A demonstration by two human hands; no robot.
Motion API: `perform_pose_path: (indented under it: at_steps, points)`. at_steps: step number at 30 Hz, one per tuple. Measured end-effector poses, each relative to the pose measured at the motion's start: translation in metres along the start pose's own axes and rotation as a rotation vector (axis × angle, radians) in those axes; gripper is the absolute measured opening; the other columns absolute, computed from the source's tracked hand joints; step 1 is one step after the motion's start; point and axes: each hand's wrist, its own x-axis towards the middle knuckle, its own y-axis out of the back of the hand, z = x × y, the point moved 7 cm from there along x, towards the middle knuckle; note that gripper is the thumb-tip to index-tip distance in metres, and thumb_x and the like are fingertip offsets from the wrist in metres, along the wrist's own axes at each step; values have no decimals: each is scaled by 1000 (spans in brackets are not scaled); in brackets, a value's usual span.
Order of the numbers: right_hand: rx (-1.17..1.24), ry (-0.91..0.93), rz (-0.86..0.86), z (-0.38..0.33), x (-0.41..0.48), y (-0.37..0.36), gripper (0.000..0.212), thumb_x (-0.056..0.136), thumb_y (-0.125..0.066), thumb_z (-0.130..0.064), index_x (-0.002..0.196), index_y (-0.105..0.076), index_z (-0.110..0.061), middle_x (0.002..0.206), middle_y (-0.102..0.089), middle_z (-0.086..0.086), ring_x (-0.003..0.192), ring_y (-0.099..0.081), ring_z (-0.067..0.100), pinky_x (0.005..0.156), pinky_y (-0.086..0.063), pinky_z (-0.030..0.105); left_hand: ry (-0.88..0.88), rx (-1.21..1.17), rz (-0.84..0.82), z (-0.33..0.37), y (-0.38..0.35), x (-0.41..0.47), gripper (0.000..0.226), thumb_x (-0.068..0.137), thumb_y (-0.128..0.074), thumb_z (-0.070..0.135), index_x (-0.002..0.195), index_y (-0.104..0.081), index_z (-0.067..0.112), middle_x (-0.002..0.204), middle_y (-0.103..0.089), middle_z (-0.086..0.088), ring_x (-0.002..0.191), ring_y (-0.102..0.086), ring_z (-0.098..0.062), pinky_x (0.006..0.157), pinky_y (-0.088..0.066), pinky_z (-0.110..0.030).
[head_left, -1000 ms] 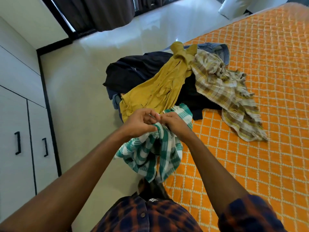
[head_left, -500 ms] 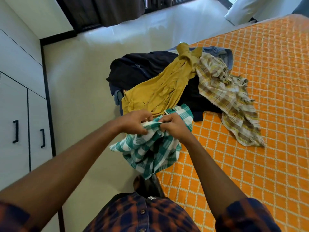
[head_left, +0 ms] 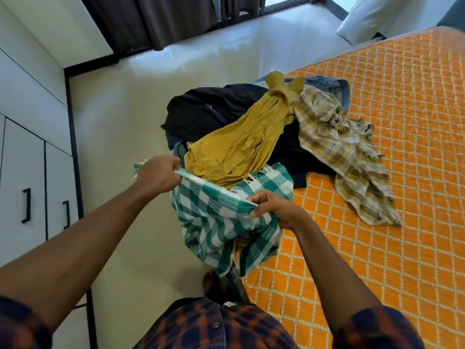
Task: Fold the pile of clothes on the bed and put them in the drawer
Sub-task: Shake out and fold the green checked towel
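A green-and-white checked cloth (head_left: 216, 217) hangs stretched between my hands over the edge of the bed (head_left: 377, 222). My left hand (head_left: 157, 176) grips its upper left corner. My right hand (head_left: 273, 209) pinches the top edge farther right. Behind them on the orange quilt lies the pile: a mustard shirt (head_left: 241, 144), dark garments (head_left: 214, 107), a beige-and-yellow checked cloth (head_left: 339, 147) and a strip of blue denim (head_left: 339, 86).
White wardrobe doors with black handles (head_left: 26, 205) stand at the left across a pale tiled floor (head_left: 120, 117). Dark curtains (head_left: 156, 18) hang at the far window. A white pillow (head_left: 372, 16) lies at the bed's far corner.
My hands were close together bunching the green cloth; they have moved apart, the left going left, and the cloth's top edge is now spread between them.
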Motion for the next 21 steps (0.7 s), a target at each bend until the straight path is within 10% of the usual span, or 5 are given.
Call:
perform_pose_path:
  at_steps: [8, 15, 21]
  points:
    - [-285, 249, 525, -34, -4, 13, 41, 74, -90, -35, 111, -78, -23, 113, -73, -12, 110, -66, 0, 98, -54, 37, -241, -114, 66, 84, 4, -26, 26, 60, -59, 23, 58, -34, 19, 62, -44, 3, 63, -45, -23, 53, -28, -27]
    - [-283, 307, 371, -40, 8, -23, 54, 75, -83, -31, 126, -72, -16, 122, -72, -2, 116, -65, 14, 100, -49, 41, -198, -246, 63, 93, -16, -24, 19, 59, -47, 34, 62, -34, 21, 61, -49, 1, 62, -47, -27, 52, -29, -31]
    - [-397, 367, 499, -40, 17, -37, 26, 76, -64, -18, 97, -79, -22, 80, -71, 7, 75, -63, 27, 69, -51, 49, -342, -282, -94, 92, -30, -24, 13, 63, -52, 31, 72, -46, 24, 65, -55, 3, 64, -50, -23, 53, -31, -32]
